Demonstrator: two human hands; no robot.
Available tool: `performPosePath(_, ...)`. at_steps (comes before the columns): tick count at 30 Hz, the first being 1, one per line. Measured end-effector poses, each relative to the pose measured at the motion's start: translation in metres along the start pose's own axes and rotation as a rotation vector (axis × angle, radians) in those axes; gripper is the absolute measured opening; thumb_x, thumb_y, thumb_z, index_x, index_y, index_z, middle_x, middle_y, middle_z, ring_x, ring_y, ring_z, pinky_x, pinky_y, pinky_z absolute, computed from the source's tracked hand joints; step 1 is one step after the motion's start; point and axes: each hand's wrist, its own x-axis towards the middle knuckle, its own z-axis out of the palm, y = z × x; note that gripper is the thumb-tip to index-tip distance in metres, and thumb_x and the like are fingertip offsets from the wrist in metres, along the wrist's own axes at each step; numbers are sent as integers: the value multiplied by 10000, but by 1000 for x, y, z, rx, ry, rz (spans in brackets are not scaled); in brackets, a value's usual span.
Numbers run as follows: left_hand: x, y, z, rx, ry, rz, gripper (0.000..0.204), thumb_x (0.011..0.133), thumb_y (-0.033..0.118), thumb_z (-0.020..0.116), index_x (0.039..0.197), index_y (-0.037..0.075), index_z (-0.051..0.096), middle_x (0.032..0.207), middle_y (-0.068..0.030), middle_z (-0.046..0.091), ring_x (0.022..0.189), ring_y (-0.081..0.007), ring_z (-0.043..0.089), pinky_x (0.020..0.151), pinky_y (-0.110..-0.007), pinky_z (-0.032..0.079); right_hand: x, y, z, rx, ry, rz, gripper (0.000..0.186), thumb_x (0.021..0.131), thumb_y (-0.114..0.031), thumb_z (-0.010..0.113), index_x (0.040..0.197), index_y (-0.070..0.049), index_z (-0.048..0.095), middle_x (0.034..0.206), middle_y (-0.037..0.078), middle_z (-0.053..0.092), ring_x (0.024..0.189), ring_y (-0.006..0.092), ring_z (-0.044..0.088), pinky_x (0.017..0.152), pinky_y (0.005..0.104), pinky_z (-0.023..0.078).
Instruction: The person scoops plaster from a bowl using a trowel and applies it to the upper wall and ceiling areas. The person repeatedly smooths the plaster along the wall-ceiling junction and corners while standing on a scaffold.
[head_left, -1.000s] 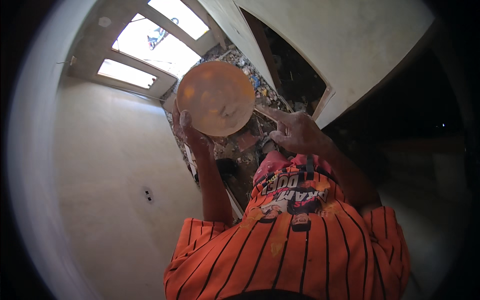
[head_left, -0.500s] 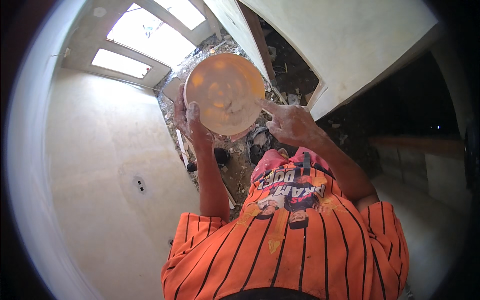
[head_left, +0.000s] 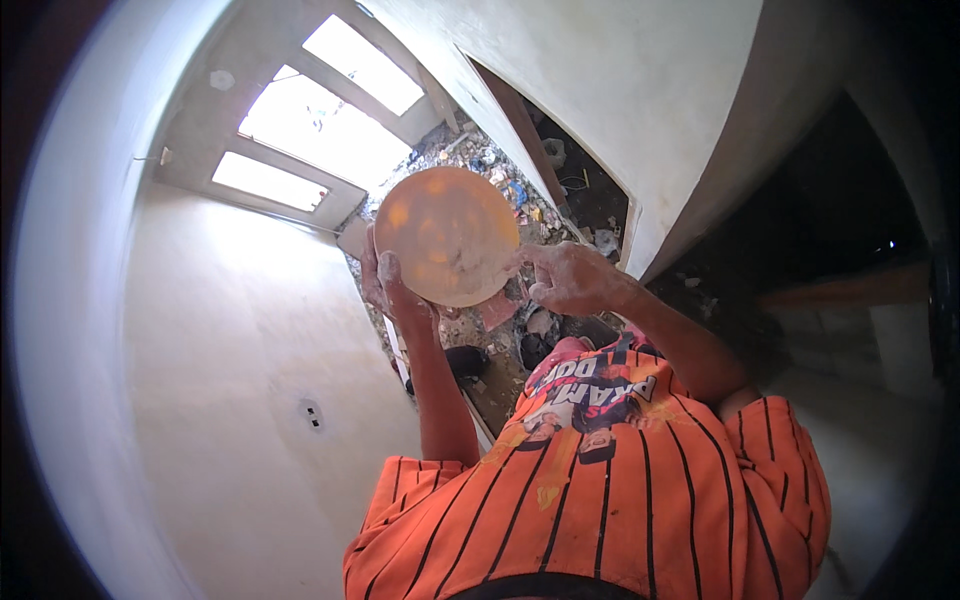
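A round orange plastic bowl [head_left: 447,237], its face coated with pale, plaster-like residue, is held up in front of me. My left hand [head_left: 392,284] grips it at the lower left, with the thumb over the rim and the other fingers behind. At the bowl's right edge is my right hand [head_left: 575,278], fingers curled and fingertips at the rim. Whatever those fingers may hold is hidden. Whitish dust covers both hands.
Rubble and litter [head_left: 490,160] cover the floor beyond the bowl. A pale wall [head_left: 230,330] with a socket box [head_left: 312,414] runs along my left. Bright window openings [head_left: 320,125] stand ahead, a doorway [head_left: 575,165] at the right. A dark bag-like item [head_left: 540,330] lies below.
The bowl and both hands sit lower in view, along with a shift of the whole scene. My right index finger, stretched out before, is now more bent at the rim.
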Motion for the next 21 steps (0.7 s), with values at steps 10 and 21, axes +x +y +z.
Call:
performPosePath(10,0,12,-7,58,41,53,683,828,297,664,1344,-95,447,1198,-190,593,1057,-264,619,904,-378,523,6,-3,-2,344,-52,-156,604,780,-120,609,1375,-134,505,727,36,549,665,118,534,645,297,470)
performPosePath(21,-8,20,-15,13,155,88,665,847,252,620,1374,-97,415,1202,-197,585,1048,-256,616,899,-362,517,-17,-5,35,-75,-9,-161,714,763,-140,554,1459,-138,396,714,177,646,660,318,666,667,434,549)
